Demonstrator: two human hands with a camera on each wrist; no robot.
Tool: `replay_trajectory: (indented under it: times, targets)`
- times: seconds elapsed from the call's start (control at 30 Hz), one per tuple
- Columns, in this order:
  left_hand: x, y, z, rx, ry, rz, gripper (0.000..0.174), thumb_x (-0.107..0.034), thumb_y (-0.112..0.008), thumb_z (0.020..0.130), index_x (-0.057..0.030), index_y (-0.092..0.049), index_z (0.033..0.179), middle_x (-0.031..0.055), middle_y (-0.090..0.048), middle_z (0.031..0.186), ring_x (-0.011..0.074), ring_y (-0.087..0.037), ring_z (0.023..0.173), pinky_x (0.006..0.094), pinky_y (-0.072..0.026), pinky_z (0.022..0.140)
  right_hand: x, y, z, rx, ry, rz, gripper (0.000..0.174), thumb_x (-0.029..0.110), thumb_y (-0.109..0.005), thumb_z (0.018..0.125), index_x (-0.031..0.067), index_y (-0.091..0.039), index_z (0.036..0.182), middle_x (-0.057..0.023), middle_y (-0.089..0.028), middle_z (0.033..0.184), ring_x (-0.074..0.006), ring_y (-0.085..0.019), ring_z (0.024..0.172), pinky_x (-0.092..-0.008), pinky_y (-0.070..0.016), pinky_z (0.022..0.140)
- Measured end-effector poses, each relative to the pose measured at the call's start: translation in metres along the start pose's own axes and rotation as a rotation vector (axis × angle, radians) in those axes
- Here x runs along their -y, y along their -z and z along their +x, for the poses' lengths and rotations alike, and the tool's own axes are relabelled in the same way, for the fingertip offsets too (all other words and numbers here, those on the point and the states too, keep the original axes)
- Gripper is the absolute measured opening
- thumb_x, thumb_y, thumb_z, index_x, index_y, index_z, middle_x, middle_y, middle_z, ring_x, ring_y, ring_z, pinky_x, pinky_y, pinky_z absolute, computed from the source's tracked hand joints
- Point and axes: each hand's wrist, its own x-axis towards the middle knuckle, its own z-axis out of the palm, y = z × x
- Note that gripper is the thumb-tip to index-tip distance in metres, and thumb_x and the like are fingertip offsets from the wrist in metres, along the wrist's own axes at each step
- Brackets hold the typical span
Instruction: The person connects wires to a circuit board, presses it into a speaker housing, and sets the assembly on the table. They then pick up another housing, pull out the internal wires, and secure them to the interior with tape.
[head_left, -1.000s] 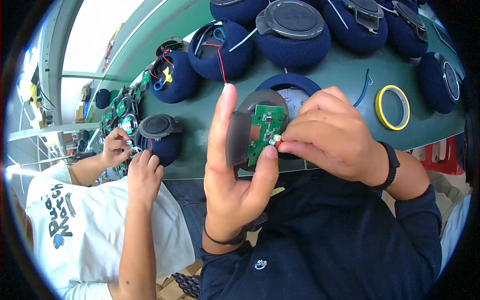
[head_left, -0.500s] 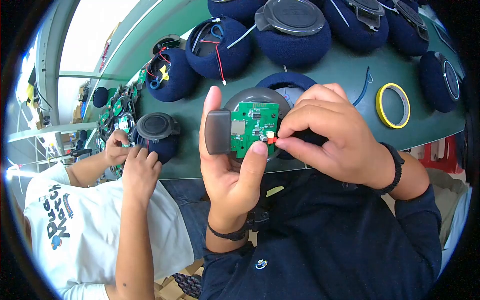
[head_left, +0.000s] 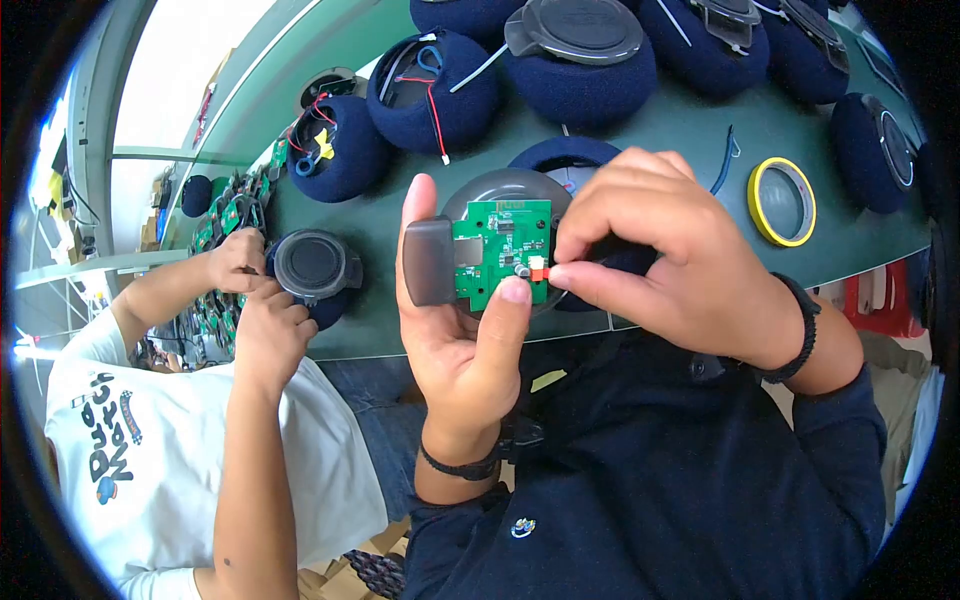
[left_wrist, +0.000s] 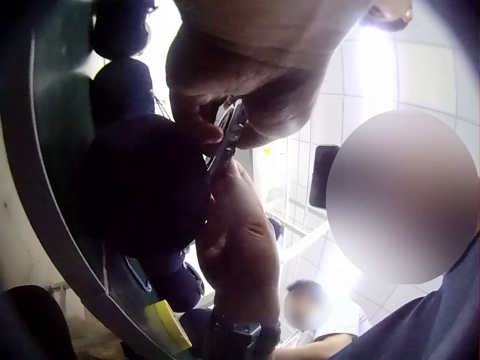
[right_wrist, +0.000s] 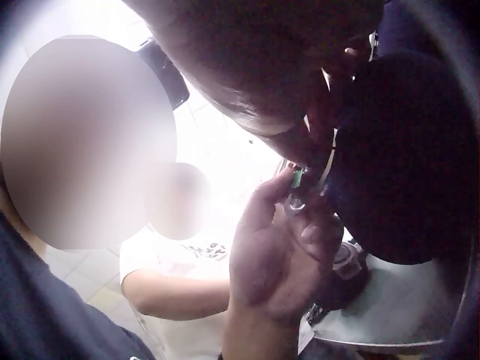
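Observation:
In the head view the left hand (head_left: 465,350) holds a round dark cover (head_left: 465,200) with a green circuit board (head_left: 510,225) on it, the thumb pressing the board's lower edge. A dark grey block (head_left: 428,262) stands at the board's left side. The right hand (head_left: 670,260) pinches at a small red connector (head_left: 541,273) beside a white socket on the board; its thumb and forefinger meet at the board's right edge. Behind the hands lies a dark blue fabric-covered body (head_left: 565,153), partly hidden. Both wrist views are dark, with the hands meeting around the board.
Several blue fabric bodies (head_left: 580,90) line the table's (head_left: 670,130) far side, some with red wires. Yellow tape (head_left: 758,200) and a blue strap (head_left: 724,165) lie to the right. Another person's hands (head_left: 270,335) work at the left beside a round cover (head_left: 310,263) and piled boards.
The board and cover have moved left and turned to face the camera more. The right hand's fingertips have stayed at the red connector. The other person's hands have shifted slightly left.

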Motion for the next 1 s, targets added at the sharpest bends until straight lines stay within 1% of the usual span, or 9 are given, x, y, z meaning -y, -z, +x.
replay_trajectory:
  times: [0.1,0.17,0.2,0.27,0.37,0.5,0.57,0.9,1.0]
  targets:
    - [0.0,0.002,-0.001,-0.018,0.029,0.017,0.083,0.002,-0.067,0.093,0.0002,-0.021,0.161,0.0146,-0.058,0.136,0.0193,-0.062,0.12,0.0331,-0.0489,0.102,0.001,-0.001,0.004,-0.05,-0.041,-0.004,0.032,0.014,-0.086,0.077,0.0071,-0.065,0.1,-0.0036,-0.066,0.099,-0.0243,-0.06,0.097,-0.0356,-0.043,0.089]
    - [0.0,0.0,-0.001,-0.018,0.013,-0.018,0.083,0.001,-0.067,0.093,-0.001,-0.02,0.162,0.0126,-0.061,0.13,0.014,-0.065,0.105,0.0255,-0.0538,0.085,0.001,0.0,0.006,-0.098,-0.026,-0.034,0.045,0.014,-0.089,0.073,0.006,-0.062,0.107,-0.0061,-0.063,0.105,-0.0251,-0.058,0.101,-0.0348,-0.0455,0.092]
    - [-0.002,0.0,-0.001,-0.017,0.013,-0.019,0.083,0.001,-0.067,0.093,-0.001,-0.02,0.162,0.0126,-0.061,0.13,0.014,-0.065,0.105,0.0255,-0.0538,0.085,0.0,0.0,0.006,-0.099,-0.026,-0.035,0.045,0.014,-0.089,0.073,0.006,-0.062,0.107,-0.0061,-0.063,0.105,-0.0251,-0.058,0.101,-0.0348,-0.0455,0.092]
    - [-0.004,0.0,-0.002,-0.001,0.04,0.02,0.084,0.001,-0.068,0.093,-0.0022,-0.02,0.162,0.0108,-0.063,0.124,0.0091,-0.065,0.089,0.0198,-0.0517,0.068,-0.001,0.001,0.008,-0.063,-0.046,0.018,0.042,0.016,-0.089,0.073,0.006,-0.063,0.104,-0.0062,-0.063,0.105,-0.0252,-0.058,0.103,-0.0358,-0.0454,0.092]
    - [-0.004,-0.003,-0.003,-0.023,0.029,0.043,0.083,0.0,-0.067,0.094,-0.0015,-0.02,0.161,0.0101,-0.064,0.12,0.0068,-0.062,0.081,0.019,-0.0501,0.062,-0.003,0.004,0.009,0.0,-0.034,0.0,0.04,0.019,-0.09,0.073,0.0064,-0.064,0.1,-0.0067,-0.064,0.103,-0.0261,-0.059,0.103,-0.0364,-0.0455,0.092]
    - [-0.007,-0.005,-0.002,-0.069,0.061,0.077,0.08,-0.005,-0.068,0.092,-0.0022,-0.026,0.16,0.0119,-0.066,0.118,0.0117,-0.066,0.087,0.0207,-0.0531,0.058,-0.005,0.005,0.014,0.045,-0.05,0.007,0.037,0.021,-0.09,0.073,0.0068,-0.064,0.095,-0.0071,-0.064,0.101,-0.0271,-0.061,0.102,-0.0366,-0.0455,0.092]
    - [-0.009,-0.005,-0.003,-0.023,0.078,0.055,0.083,0.002,-0.066,0.094,0.0011,-0.017,0.161,0.013,-0.063,0.122,0.0099,-0.065,0.089,0.0215,-0.0547,0.065,-0.005,0.006,0.015,0.038,-0.04,-0.014,0.036,0.021,-0.09,0.073,0.0067,-0.064,0.094,-0.0074,-0.065,0.099,-0.0279,-0.062,0.099,-0.0367,-0.0458,0.092]
    - [-0.008,-0.017,-0.016,-0.063,0.028,0.045,0.082,0.005,-0.063,0.093,0.0018,-0.017,0.161,0.0159,-0.061,0.128,0.0169,-0.067,0.1,0.0265,-0.0585,0.074,-0.009,0.025,0.027,0.196,-0.047,0.137,0.031,0.012,-0.085,0.077,0.0044,-0.067,0.1,-0.0102,-0.065,0.103,-0.0266,-0.063,0.1,-0.0342,-0.0503,0.087]
    - [0.006,-0.014,-0.031,-0.164,0.057,0.008,0.078,-0.01,-0.069,0.091,-0.0007,-0.028,0.156,0.0162,-0.062,0.125,0.0204,-0.068,0.1,0.0285,-0.0605,0.072,-0.018,0.027,0.032,0.1,0.04,0.151,0.029,0.009,-0.078,0.081,0.0044,-0.068,0.108,-0.0119,-0.066,0.111,-0.0292,-0.063,0.103,-0.037,-0.0497,0.091]
